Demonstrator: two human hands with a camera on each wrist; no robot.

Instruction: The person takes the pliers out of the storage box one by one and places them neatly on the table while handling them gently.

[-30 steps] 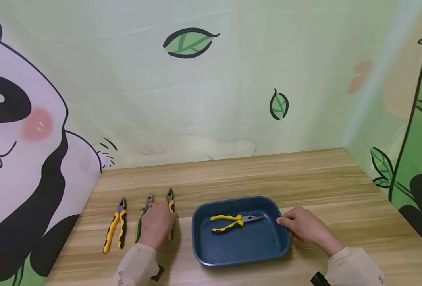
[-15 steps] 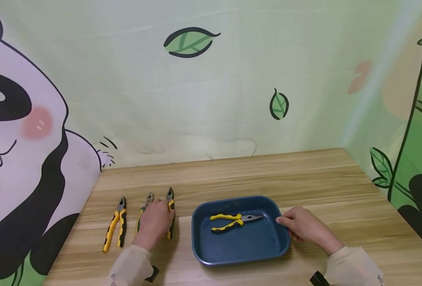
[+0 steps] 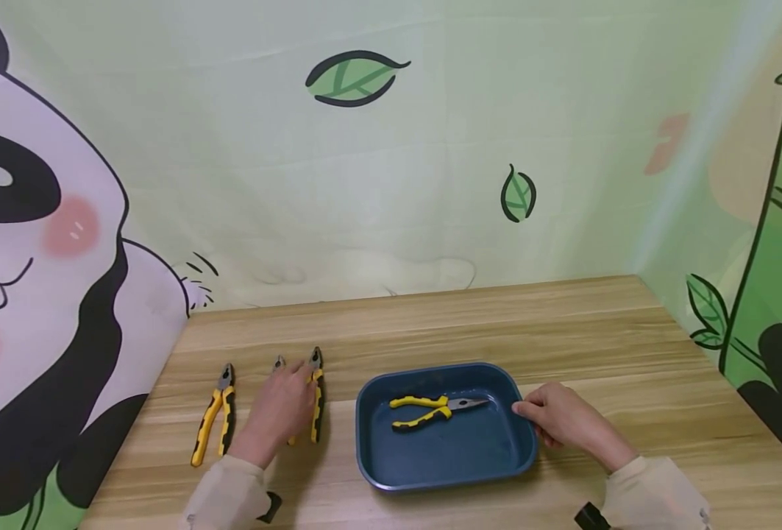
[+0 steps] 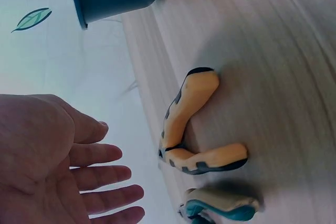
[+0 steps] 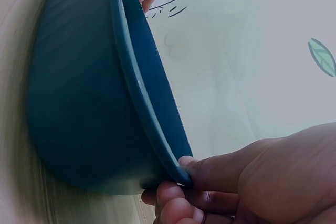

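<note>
My left hand (image 3: 274,408) hovers over the tools on the left, fingers straight and nothing in its grasp. Beneath and beside it lie yellow-and-black pliers (image 3: 318,405), their handles spread in the left wrist view. Green-handled pliers (image 4: 223,205) rest beside those; the hand hides all but their jaws in the head view. Farther left is another pair of yellow-and-black pliers (image 3: 215,412). With thumb and fingers, my right hand (image 3: 569,423) pinches the right rim of a blue basin (image 3: 457,464). Inside it lie yellow long-nose pliers (image 3: 440,412), tips pointing right.
A wood-grain table (image 3: 430,316) carries everything. Behind it hangs a pale green backdrop (image 3: 430,184) with a panda and leaves printed on it. The basin's raised wall stands between the two hands.
My left hand has drifted left and back from the right-hand yellow pliers, baring more of their handles and covering the green-handled pair. My right hand keeps its pinch on the rim.
</note>
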